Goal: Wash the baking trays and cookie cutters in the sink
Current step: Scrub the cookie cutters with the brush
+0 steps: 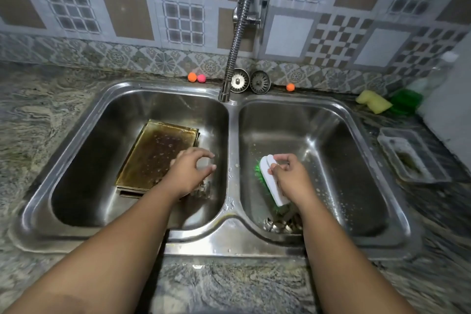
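While your right hand (288, 176) grips the white brush (274, 183), green bristles down, in the right basin (351, 155), your left hand (190, 173) hovers with curled fingers over the near right corner of the trays (153, 153) in the left basin (86, 176); whether it holds anything cannot be told. Metal cutters (280, 225) lie beside your right wrist.
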